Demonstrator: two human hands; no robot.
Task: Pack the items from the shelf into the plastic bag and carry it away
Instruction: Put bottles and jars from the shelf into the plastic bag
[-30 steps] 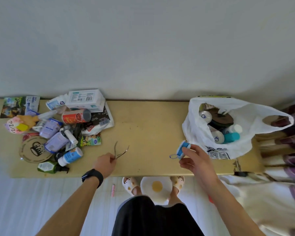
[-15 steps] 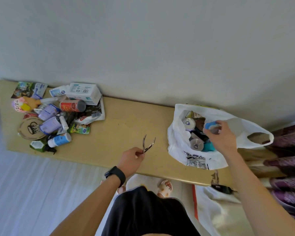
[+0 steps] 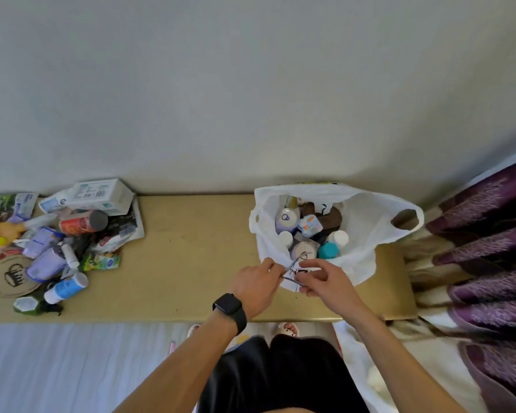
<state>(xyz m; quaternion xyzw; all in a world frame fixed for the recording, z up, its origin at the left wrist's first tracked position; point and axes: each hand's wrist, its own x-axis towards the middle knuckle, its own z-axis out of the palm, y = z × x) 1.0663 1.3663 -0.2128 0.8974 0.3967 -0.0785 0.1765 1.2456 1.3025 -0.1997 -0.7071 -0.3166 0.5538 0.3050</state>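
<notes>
A white plastic bag point(image 3: 367, 225) stands open at the right end of the beige shelf point(image 3: 191, 263), holding several bottles, jars and a small colourful box. My left hand point(image 3: 255, 283) pinches a pair of metal nippers point(image 3: 291, 268) at the bag's front rim, their two handles spread in a V. My right hand point(image 3: 325, 280) meets it there, thumb and curled fingers closing on the handle ends against the bag's printed front. A pile of items point(image 3: 60, 242) lies at the shelf's left end: a white box, a red can, purple pouches, a blue-and-white bottle.
A pale wall rises behind the shelf. Purple and cream curtains point(image 3: 483, 263) hang close to the bag's right side. A round card coaster point(image 3: 11, 277) lies at the pile's front left. My feet in slippers show below the shelf edge.
My right hand left the blue item in the bag and drew back to the front rim. My left hand carried the nippers rightward to the bag, where both hands now meet.
</notes>
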